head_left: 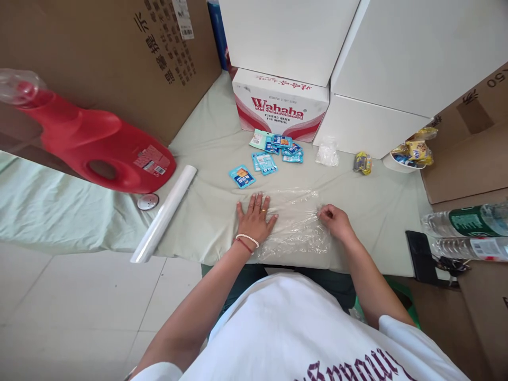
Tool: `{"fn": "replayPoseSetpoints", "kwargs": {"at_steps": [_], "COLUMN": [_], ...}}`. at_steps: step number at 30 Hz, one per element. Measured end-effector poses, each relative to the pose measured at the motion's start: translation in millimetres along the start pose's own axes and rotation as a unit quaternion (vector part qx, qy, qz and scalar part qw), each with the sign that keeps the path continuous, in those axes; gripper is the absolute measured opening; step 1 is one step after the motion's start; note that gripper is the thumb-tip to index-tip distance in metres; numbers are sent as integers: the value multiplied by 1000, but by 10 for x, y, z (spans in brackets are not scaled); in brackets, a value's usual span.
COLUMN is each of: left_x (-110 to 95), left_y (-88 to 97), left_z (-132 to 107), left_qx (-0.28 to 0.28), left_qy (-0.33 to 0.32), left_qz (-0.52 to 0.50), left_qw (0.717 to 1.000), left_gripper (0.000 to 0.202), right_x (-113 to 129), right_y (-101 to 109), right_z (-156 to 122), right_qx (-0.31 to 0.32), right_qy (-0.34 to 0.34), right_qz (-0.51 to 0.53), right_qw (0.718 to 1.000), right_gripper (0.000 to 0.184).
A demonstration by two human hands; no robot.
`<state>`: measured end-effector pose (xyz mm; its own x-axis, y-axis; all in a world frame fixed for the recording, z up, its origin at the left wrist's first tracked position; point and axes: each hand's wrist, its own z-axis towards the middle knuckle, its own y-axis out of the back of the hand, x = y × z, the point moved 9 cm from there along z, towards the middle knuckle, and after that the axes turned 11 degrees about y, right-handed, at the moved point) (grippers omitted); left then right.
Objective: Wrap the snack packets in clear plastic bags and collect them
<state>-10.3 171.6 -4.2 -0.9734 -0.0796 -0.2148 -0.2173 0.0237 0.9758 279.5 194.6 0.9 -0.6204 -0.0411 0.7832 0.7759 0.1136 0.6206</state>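
A sheet of clear plastic wrap [296,225] lies spread on the pale green cloth [206,211] in front of me. My left hand [256,217] rests flat on the sheet's left edge, fingers stretched out. My right hand [335,219] is closed in a pinch on the sheet's right edge. Several small blue packets [273,153] lie just beyond the sheet. A roll of plastic wrap [164,211] lies to the left on the cloth.
A red detergent jug [99,148] lies at the left before a brown carton. A Wahaha box [280,108] and white boxes stand behind. A crumpled clear bag [327,153], a yellow snack [363,162], a bowl of snacks [410,153] and water bottles [468,233] sit right.
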Motion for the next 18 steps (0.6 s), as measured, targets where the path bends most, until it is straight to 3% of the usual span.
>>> {"fn": "replayPoseSetpoints", "kwargs": {"at_steps": [3, 7, 11, 18], "left_x": [1, -25, -14, 98], "left_y": [-2, 21, 66, 73], "left_z": [-4, -21, -21, 2], "left_qx": [1, -2, -4, 4], "left_qy": [0, -11, -11, -57], "left_qz": [3, 8, 5, 16], "left_qw": [1000, 1000, 1000, 998], "left_gripper": [73, 73, 72, 64], "right_x": [-203, -276, -22, 335], "right_y": [98, 296, 436, 251], "right_z": [-75, -167, -163, 188], "right_qx": [-3, -50, -155, -83], "right_qy": [-55, -50, 20, 51], "right_qz": [84, 6, -90, -66], "right_qw": [995, 997, 984, 993], "right_gripper": [38, 30, 20, 20]}}
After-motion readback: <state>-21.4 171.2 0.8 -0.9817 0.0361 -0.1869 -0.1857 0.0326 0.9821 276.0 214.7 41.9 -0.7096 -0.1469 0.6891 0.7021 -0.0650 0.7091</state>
